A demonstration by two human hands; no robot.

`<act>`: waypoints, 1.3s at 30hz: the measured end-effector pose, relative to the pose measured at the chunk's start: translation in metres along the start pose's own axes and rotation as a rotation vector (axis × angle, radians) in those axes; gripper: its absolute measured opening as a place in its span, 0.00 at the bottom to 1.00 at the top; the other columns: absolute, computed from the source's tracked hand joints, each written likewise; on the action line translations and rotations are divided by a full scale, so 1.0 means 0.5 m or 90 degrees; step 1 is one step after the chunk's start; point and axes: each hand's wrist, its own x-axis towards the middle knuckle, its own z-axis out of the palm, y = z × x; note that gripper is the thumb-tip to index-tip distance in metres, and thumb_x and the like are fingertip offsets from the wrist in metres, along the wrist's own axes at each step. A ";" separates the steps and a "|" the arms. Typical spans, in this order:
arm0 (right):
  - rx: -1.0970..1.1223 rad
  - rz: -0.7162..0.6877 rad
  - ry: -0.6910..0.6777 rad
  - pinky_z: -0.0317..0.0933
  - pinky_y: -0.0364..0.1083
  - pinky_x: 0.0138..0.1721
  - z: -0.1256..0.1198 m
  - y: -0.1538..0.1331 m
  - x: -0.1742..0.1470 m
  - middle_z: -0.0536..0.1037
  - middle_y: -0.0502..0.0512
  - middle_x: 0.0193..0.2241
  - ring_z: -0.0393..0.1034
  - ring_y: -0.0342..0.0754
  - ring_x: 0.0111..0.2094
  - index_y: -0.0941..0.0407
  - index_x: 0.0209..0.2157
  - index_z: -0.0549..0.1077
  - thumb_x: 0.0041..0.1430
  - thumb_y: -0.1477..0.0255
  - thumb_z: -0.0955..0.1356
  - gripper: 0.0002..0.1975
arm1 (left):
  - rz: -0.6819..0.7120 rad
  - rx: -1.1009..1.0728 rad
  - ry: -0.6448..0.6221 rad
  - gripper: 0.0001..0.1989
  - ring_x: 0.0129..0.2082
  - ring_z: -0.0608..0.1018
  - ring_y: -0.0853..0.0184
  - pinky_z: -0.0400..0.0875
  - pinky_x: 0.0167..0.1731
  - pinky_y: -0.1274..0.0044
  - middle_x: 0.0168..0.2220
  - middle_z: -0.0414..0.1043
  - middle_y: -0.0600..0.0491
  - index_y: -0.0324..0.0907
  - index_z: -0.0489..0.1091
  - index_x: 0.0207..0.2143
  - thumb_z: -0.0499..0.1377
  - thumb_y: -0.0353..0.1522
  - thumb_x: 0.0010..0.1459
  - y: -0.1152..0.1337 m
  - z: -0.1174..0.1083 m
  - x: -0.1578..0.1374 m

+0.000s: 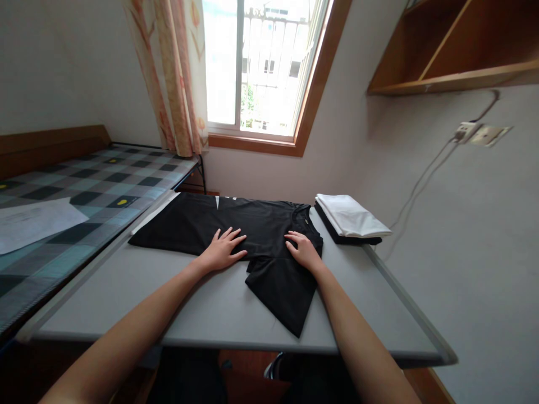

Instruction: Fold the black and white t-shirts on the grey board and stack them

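Note:
A black T-shirt (265,221) lies sideways across the grey-white table (202,314), its collar toward the right and its hem toward the left. One short sleeve points down toward the table's front edge. My left hand (223,249) rests on the shirt's near side with its fingers spread and stretched out. Near the collar and shoulder, my right hand (303,251) lies on the fabric, fingers extended and slightly bent. Neither hand pinches the cloth. White marks show along the shirt's far edge.
Folded clothes, a white one (349,216) over a black one (337,233), lie at the table's back right. At left stands a bed (143,168) with a checked cover and papers (37,224) on it. A window (269,73) with a curtain (177,78) is ahead; a wall socket (467,132) is right.

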 end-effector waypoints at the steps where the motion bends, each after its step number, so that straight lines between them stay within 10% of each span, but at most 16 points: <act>1: -0.001 0.003 -0.003 0.57 0.54 0.61 0.000 -0.001 0.000 0.73 0.64 0.54 0.66 0.55 0.57 0.59 0.47 0.78 0.58 0.74 0.65 0.17 | -0.001 0.001 0.000 0.31 0.68 0.51 0.51 0.43 0.63 0.51 0.68 0.52 0.48 0.47 0.60 0.63 0.50 0.50 0.63 0.000 0.000 0.000; 18: -0.012 0.005 0.042 0.59 0.53 0.59 -0.011 0.013 0.007 0.77 0.61 0.49 0.70 0.53 0.53 0.58 0.45 0.78 0.57 0.74 0.63 0.17 | 0.009 -0.027 0.020 0.29 0.68 0.52 0.50 0.44 0.63 0.49 0.67 0.54 0.47 0.47 0.63 0.62 0.52 0.49 0.62 -0.004 0.001 0.004; 29: -0.107 0.192 0.107 0.62 0.55 0.52 -0.031 0.036 0.006 0.79 0.58 0.45 0.72 0.57 0.48 0.54 0.41 0.79 0.58 0.70 0.63 0.14 | 0.265 -0.159 0.055 0.26 0.58 0.70 0.62 0.61 0.61 0.68 0.58 0.69 0.50 0.45 0.70 0.55 0.56 0.25 0.52 0.040 0.001 0.004; 39: -0.106 0.157 0.055 0.59 0.55 0.55 -0.026 0.032 0.004 0.76 0.57 0.51 0.69 0.56 0.52 0.53 0.43 0.79 0.59 0.67 0.64 0.15 | 0.095 -0.024 0.002 0.31 0.66 0.55 0.49 0.45 0.63 0.50 0.67 0.54 0.48 0.51 0.59 0.64 0.57 0.41 0.59 0.026 -0.003 -0.002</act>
